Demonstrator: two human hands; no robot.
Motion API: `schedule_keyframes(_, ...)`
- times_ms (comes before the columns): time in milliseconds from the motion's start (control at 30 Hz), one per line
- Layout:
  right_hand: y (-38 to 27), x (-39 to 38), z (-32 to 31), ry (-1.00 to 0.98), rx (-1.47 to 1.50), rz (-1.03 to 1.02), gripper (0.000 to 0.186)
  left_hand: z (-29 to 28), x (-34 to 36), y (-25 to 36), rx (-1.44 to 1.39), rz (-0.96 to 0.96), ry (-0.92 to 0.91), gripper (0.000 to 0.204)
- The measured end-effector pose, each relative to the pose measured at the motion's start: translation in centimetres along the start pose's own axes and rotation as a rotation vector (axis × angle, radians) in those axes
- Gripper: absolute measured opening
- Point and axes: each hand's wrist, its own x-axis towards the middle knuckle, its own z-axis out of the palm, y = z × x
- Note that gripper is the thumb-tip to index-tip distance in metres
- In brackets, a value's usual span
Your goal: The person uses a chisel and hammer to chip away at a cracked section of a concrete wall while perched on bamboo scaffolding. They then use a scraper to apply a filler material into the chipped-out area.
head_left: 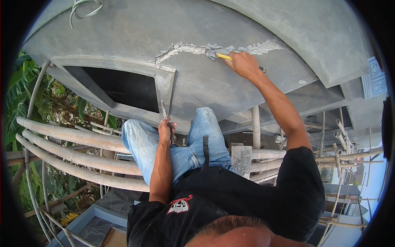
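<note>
My right hand (243,64) reaches up to the grey plastered wall (230,86), its fingers closed round a yellow-handled brush (223,56). The brush's grey head rests at a long, ragged crack (181,48) that shows pale, rough material along its edges. Low in front of my knees, my left hand (165,131) grips a narrow tapered metal blade (163,110), pointing upward. Its handle is hidden in my fingers, and its exact kind is not clear. This blade is apart from the crack, near the corner of a dark opening (123,88).
Bamboo poles (82,158) run behind and beside my legs as scaffolding. A rough grey block (241,160) stands right of my thigh. White cable (84,12) hangs from the wall at upper left. Patterned sheets (374,78) are at far right; green plants (18,96) grow below left.
</note>
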Motion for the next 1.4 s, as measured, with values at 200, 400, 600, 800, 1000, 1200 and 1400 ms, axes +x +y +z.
schedule_keyframes(200, -1.2, -1.1, 0.3, -0.016, 0.056, -0.071, 0.039, 0.0, -0.3, 0.1, -0.019, -0.011, 0.027, 0.034)
schedule_keyframes(400, -1.9, -1.6, 0.9, -0.098, 0.055, 0.008, 0.039, 0.2, -0.4, -0.3, 0.005, -0.047, 0.025, 0.032)
schedule_keyframes(600, 0.5, -0.3, 0.3, -0.090, 0.078, 0.065, 0.040, 0.2, 0.0, -0.5, 0.011, -0.037, 0.012, 0.033)
schedule_keyframes(800, -1.2, -1.7, 0.7, -0.001, 0.094, 0.001, 0.042, 0.5, -0.3, 0.0, 0.011, -0.041, 0.033, 0.033)
schedule_keyframes(1000, -1.5, -2.3, 0.3, -0.101, 0.087, 0.001, 0.038, 0.1, -0.2, -0.1, 0.009, -0.032, 0.038, 0.033)
schedule_keyframes(1200, -0.9, -2.1, 1.9, -0.125, 0.185, 0.094, 0.044, 0.4, -0.2, -0.6, 0.042, -0.043, 0.024, 0.034)
schedule_keyframes(1400, -3.5, -5.7, 5.2, 0.101, 0.650, 0.374, 0.049, 0.3, -0.1, -0.6, 0.061, -0.038, 0.005, 0.032)
